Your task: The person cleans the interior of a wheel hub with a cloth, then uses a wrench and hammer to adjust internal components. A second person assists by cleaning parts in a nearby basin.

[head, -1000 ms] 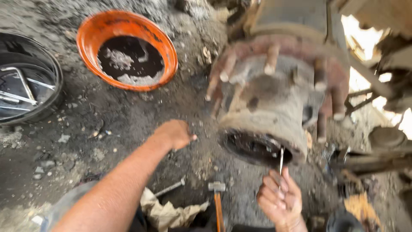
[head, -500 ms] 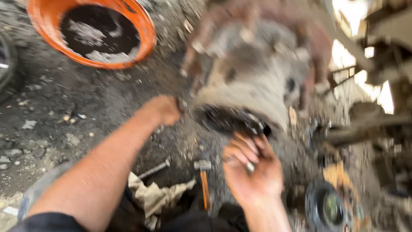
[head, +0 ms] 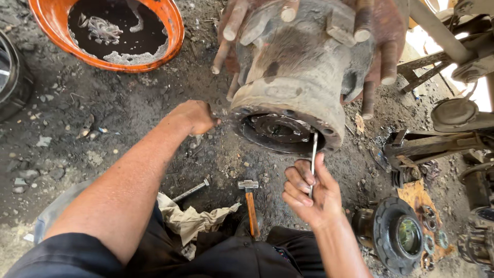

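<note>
Item: wheel hub, large, rusty and grease-caked, with long threaded studs standing out around its flange; open round mouth facing down toward the person, dark inner parts visible inside. Right hand: grip closed around a thin metal rod, held upright between thumb and curled fingers; the rod's upper end meets the lower rim of the hub mouth, the hand itself just below the hub and not touching it. Left hand: fist closed at the left edge of the hub mouth, knuckles up; what it grips cannot be told, as the fingers hide it. Ground: dark oily dirt with small stones. On it, between the two forearms: a hammer with an orange handle, head toward the hub; a bolt-like steel pin lying aslant just left of it; a crumpled dirty rag near the person's knees. Upper left: orange basin holding black oil. Far left edge: part of a black round container. Lower right: a second, smaller hub part lying on rusty sheet metal, near loose rings.
</note>
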